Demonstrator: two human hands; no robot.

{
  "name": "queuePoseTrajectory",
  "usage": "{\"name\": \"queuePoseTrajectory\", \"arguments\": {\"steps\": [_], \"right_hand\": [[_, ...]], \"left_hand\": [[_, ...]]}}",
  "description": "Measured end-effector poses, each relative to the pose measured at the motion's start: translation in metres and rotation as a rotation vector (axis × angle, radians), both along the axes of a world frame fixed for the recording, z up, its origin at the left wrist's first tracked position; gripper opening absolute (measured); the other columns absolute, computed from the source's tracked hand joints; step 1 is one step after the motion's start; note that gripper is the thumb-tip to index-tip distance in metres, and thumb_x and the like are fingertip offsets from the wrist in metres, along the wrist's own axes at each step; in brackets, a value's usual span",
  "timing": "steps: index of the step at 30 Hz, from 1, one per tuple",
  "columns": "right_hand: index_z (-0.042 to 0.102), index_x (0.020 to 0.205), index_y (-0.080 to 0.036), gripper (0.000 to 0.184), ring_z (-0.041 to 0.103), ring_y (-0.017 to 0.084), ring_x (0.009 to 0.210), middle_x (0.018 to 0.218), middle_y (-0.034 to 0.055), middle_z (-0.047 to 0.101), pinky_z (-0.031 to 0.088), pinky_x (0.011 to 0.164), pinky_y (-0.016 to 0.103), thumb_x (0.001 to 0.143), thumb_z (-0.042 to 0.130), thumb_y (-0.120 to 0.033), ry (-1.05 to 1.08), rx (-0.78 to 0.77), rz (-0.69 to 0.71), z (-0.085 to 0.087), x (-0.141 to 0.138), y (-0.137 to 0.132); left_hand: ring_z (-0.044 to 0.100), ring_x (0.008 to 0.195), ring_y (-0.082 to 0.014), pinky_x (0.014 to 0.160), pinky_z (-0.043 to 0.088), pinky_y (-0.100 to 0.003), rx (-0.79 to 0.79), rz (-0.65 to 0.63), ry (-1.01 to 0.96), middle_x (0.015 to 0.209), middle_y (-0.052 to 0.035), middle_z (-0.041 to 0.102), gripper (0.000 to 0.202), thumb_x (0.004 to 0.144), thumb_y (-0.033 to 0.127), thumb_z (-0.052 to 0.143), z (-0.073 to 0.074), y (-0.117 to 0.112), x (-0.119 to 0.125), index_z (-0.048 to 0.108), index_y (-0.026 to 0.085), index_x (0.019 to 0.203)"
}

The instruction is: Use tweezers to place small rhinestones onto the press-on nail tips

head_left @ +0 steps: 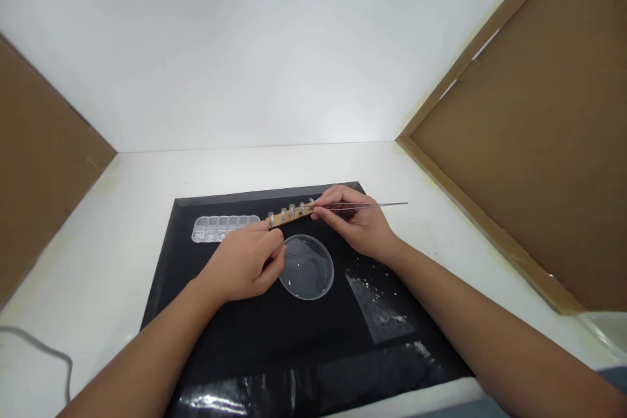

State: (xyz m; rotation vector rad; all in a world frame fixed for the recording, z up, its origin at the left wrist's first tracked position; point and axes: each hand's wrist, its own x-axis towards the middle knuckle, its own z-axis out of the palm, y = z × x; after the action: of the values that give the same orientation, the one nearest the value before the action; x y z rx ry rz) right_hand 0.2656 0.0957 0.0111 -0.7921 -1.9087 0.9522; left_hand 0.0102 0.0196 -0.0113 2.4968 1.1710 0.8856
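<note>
My right hand (pixel 353 219) pinches a pair of thin metal tweezers (pixel 386 204), whose tips point left over a narrow tan strip (pixel 291 215). Several small, clear, rounded pieces stand in a row along that strip. At the strip's left end, my left hand (pixel 252 260) is closed with its fingertips against it. A round clear dish (pixel 307 271) lies just below the strip, beside my left hand, with a few tiny pale bits in it. Partly behind my left hand is a clear compartment box (pixel 210 228); some of its front compartments hold small shiny bits.
A black mat (pixel 274 333) covers the middle of the white table (pixel 117 235). A clear sheet (pixel 379 310) with scattered tiny pale bits lies at the right. Brown panels (pixel 539 130) stand at both sides, and a grey cable (pixel 44 345) runs at the left.
</note>
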Motion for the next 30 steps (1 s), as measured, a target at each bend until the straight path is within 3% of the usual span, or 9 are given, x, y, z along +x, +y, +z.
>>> {"name": "queuePoseTrajectory", "arguments": {"steps": [9, 16, 30], "right_hand": [[0.075, 0.104, -0.022, 0.017, 0.077, 0.020, 0.086, 0.097, 0.0060, 0.078, 0.064, 0.078, 0.036, 0.095, 0.080, -0.036, -0.009, -0.052, -0.009, -0.0013, 0.0024, 0.0006], [0.071, 0.102, -0.022, 0.018, 0.080, 0.020, 0.086, 0.093, 0.0042, 0.077, 0.065, 0.077, 0.033, 0.096, 0.080, -0.036, 0.125, -0.116, -0.026, -0.0025, 0.0024, 0.0023], [0.072, 0.106, -0.024, 0.023, 0.074, 0.021, 0.085, 0.099, 0.0062, 0.076, 0.063, 0.072, 0.037, 0.095, 0.080, -0.043, -0.026, -0.045, -0.071, -0.0048, 0.0053, 0.0041]], "left_hand": [[0.045, 0.067, -0.0169, 0.060, 0.027, -0.032, 0.003, -0.014, 0.000, 0.070, 0.0013, 0.049, 0.026, 0.100, 0.019, 0.051, -0.0006, 0.0001, 0.0000, 0.042, 0.023, 0.076], [0.046, 0.067, -0.0168, 0.060, 0.028, -0.032, 0.021, -0.019, 0.000, 0.069, 0.0012, 0.051, 0.025, 0.099, 0.017, 0.051, -0.0014, 0.0009, 0.0010, 0.042, 0.023, 0.077], [0.047, 0.068, -0.0177, 0.060, 0.029, -0.032, 0.033, -0.031, 0.023, 0.069, 0.0010, 0.052, 0.022, 0.098, 0.018, 0.051, -0.0018, 0.0008, 0.0031, 0.044, 0.023, 0.078]]}}
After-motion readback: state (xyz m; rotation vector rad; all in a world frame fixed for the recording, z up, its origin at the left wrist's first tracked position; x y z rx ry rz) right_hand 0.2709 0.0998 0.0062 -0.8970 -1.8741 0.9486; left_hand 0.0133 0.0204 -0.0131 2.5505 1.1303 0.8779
